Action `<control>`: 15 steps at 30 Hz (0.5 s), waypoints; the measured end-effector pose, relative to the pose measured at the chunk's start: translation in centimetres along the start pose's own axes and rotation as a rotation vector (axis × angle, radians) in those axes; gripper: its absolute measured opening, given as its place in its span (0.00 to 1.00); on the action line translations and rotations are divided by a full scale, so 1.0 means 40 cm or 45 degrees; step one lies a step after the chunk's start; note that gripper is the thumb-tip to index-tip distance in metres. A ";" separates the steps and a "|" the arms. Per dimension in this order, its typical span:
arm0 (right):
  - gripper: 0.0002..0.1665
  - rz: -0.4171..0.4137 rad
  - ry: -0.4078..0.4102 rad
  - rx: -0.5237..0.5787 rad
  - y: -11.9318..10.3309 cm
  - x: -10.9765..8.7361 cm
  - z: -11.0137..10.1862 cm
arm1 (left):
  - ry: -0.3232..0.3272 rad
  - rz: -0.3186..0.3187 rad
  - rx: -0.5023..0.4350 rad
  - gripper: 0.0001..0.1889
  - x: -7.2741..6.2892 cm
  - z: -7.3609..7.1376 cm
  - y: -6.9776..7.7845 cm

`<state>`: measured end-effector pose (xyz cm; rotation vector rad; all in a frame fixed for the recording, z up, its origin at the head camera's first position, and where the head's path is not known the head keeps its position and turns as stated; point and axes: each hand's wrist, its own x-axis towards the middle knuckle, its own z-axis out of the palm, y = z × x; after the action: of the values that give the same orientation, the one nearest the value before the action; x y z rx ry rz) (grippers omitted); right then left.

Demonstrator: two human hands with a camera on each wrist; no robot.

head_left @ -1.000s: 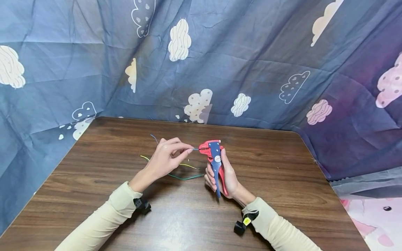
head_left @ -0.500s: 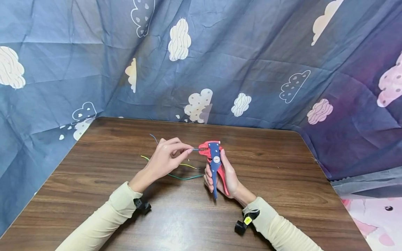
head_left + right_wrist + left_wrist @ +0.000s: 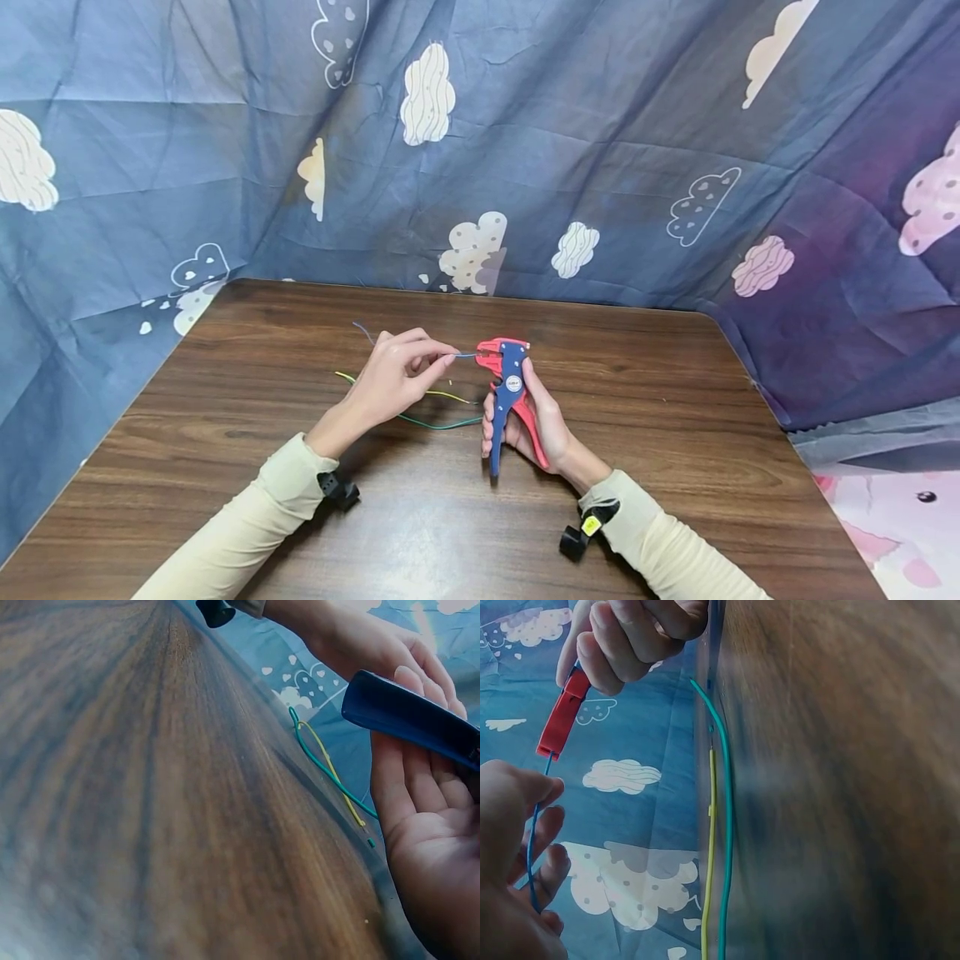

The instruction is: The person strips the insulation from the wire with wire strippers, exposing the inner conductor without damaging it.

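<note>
My left hand (image 3: pixel 393 375) pinches a thin blue wire (image 3: pixel 466 356) between thumb and fingertips, and the wire's tail sticks out behind the hand. In my right hand (image 3: pixel 551 429) is a wire stripper (image 3: pixel 513 367) with red jaws and a blue and a red handle, held upright. Its handles are spread and the jaws stand apart. The wire's end reaches the jaws; whether it is inside them I cannot tell. In the left wrist view the blue wire (image 3: pixel 530 855) runs up to the red stripper head (image 3: pixel 561 720). The right wrist view shows the blue handle (image 3: pixel 409 716) across my fingers.
On the wooden table (image 3: pixel 660 417) a yellow wire (image 3: pixel 454 396) and a green wire (image 3: pixel 438 427) lie beneath and beside the left hand. A tiny green piece (image 3: pixel 371 843) lies near the yellow wire's end. A cloud-patterned curtain (image 3: pixel 525 167) hangs behind the table.
The stripper's blue handle has swung left, away from the red one, as the right fingers loosened. Its jaws have parted. The left hand has shifted slightly left with the blue wire.
</note>
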<state>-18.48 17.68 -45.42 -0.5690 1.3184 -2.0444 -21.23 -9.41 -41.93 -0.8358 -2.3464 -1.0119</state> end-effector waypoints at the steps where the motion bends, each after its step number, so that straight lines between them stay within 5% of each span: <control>1: 0.50 -0.002 0.005 0.005 0.000 0.000 0.000 | -0.004 -0.005 0.003 0.06 -0.001 0.000 -0.002; 15: 0.41 -0.101 0.096 0.120 -0.012 0.004 -0.025 | -0.046 -0.075 0.057 0.07 -0.004 0.005 -0.031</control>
<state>-19.36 18.35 -45.39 -0.5135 1.2525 -2.1992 -22.00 -10.00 -42.75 -0.7787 -2.4279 -0.9712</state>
